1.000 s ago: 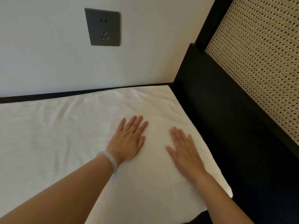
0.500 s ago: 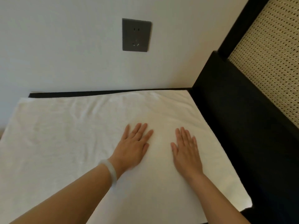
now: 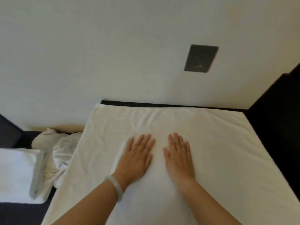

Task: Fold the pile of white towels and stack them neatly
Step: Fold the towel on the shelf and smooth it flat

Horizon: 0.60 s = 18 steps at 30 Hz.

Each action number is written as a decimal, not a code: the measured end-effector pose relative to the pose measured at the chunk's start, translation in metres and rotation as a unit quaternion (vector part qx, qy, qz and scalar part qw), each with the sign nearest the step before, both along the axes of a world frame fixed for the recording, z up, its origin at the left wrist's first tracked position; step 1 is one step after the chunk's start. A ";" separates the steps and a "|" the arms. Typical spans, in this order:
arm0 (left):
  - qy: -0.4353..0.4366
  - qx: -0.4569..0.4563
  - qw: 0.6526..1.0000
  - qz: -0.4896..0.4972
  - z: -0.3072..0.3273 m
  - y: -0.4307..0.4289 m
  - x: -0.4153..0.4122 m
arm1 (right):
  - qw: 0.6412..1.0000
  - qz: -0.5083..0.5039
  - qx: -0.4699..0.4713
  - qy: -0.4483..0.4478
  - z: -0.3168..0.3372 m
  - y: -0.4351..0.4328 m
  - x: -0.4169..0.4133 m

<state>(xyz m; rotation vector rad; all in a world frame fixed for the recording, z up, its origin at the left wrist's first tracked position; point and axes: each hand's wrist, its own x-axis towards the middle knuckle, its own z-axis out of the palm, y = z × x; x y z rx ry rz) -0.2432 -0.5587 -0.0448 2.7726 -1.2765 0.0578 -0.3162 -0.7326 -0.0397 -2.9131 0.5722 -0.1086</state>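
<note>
On spread towel (image 3: 219,143), L hand (image 3: 137,159), R hand (image 3: 179,161) flat, fingers (image 3: 143,141) straight, now closer together

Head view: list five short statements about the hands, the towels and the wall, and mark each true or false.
1. The left hand and the right hand lie flat, fingers straight, on the spread white towel. True.
2. The pale ring-shaped bracelet sits on the right wrist. False: it is on the left wrist.
3. A folded white towel lies left of the spread one. True.
4. The dark grey rectangular wall socket plate is draped with a towel. False: it is bare, on the wall above the spread towel.
5. The crumpled white cloth pile lies right of the spread towel. False: it lies left of it, between it and the folded towel.
</note>
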 end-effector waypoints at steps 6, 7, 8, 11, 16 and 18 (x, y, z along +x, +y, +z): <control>0.074 -0.006 0.937 0.341 0.015 0.080 0.088 | 0.999 -0.012 -0.030 -0.005 -0.002 0.002 0.002; 0.045 -0.010 0.941 0.336 0.014 0.076 0.085 | 0.999 -0.013 -0.031 -0.006 -0.003 0.002 0.001; 0.006 -0.027 0.956 0.292 0.012 0.065 0.073 | 0.999 -0.014 -0.034 -0.005 -0.003 0.002 0.002; 0.000 -0.017 0.994 0.110 0.000 0.026 0.010 | 0.999 -0.015 -0.038 -0.011 -0.007 0.000 0.003; -0.007 -0.018 0.993 0.113 -0.002 0.015 -0.009 | 0.999 0.025 -0.041 -0.026 0.005 0.022 0.035; 0.014 -0.014 0.994 0.110 0.000 0.014 -0.008 | 0.995 0.087 -0.027 -0.040 0.010 0.031 0.060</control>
